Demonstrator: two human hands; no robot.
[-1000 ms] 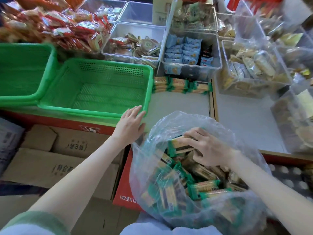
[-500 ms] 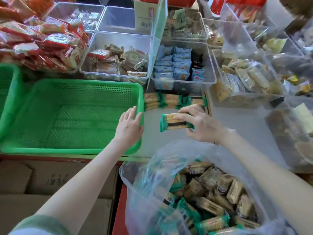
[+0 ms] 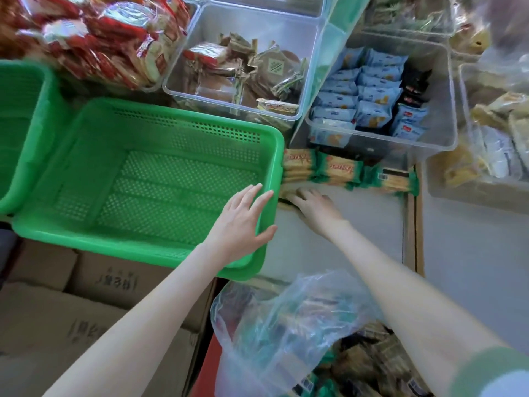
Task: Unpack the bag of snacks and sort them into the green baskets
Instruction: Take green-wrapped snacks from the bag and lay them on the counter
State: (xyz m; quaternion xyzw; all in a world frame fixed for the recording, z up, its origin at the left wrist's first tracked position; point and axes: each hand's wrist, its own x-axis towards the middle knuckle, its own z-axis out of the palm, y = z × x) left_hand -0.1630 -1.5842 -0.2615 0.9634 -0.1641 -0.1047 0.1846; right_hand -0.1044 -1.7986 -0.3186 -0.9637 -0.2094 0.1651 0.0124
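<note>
Hands at the basket rim; snack bag at 6 o'clock.
Left hand lies on the basket's 3 o'clock rim, fingers straight and slightly apart. Just beside it, the right hand covers a pack on the counter; whether its fingers clamp it I cannot tell. A row of packs sits at its 12 o'clock.
</note>
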